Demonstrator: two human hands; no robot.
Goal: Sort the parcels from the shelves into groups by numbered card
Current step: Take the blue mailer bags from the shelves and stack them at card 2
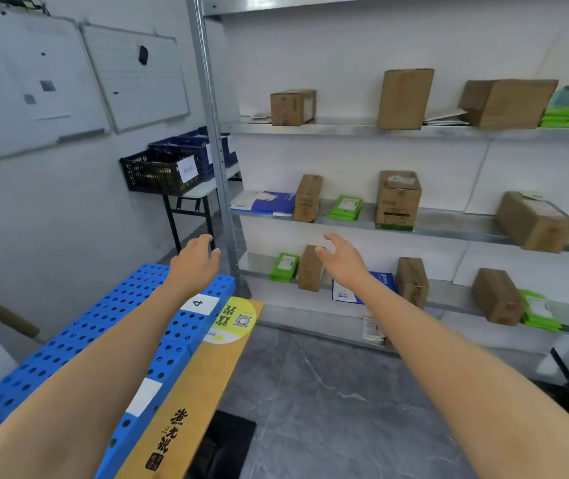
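1. Left hand (195, 259) is hovering just left of the shelf post (221, 188), above the far end of the blue crates (68, 340). Its fingers are loosely bent and holding nothing.
2. Right hand (342, 259) is hovering right of the shelf post, in front of the lowest shelf. Its fingers are spread wide with the thumb apart, gripping nothing.
3. Small brown box (310, 271) is standing upright on the lowest shelf, right of the post and directly behind the right thumb. Cannot tell if they are touching.
4. Green packet (285, 267) is leaning between the post and that box.
5. Blue-white mailer (345, 293) is lying further right of the post, partly hidden by the right forearm. More brown boxes and green packets are sitting beyond it.
6. On the middle shelf, right of the post, a flat mailer (264, 202) is sitting nearest. After it come a slim box (307, 198), a green pack (345, 207), a green-based box (397, 202) and a tilted box (535, 221).
7. On the top shelf, right of the post, a short box (292, 107), a tall box (404, 98) and a long box (508, 103) are standing apart.
8. Card 4 (200, 303) is lying on the crates, left of the post's foot and beside the left forearm. A second card (145, 395) is lying nearer the camera, its number unreadable.
9. Yellow board (207, 385) is running along the crates' right edge, below-left of the post.
10. Black basket (158, 172) is sitting on a table left of the post.
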